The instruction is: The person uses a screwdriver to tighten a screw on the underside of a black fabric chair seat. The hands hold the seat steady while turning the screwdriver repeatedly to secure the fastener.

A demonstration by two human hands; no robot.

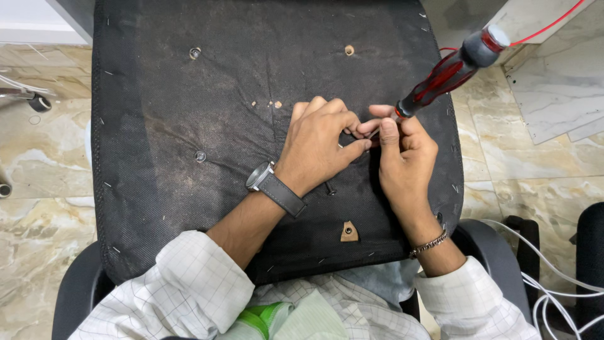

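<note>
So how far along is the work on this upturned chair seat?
Done: one screw hole seems to have hardware in it, and a loose screw lies on the seat underside. In hand: the right hand holds a red screwdriver, while the left hand steadies its tip. Left: the hole at top looks open.

Red-handled screwdriver, tilted, tip down

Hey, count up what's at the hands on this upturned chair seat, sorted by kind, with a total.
Screwdrivers, red and black handle, in the right hand: 1
Loose dark screws by the left hand: 1
Wristwatches: 1
Chain bracelets: 1
Black seat undersides: 1
Total: 5
</note>
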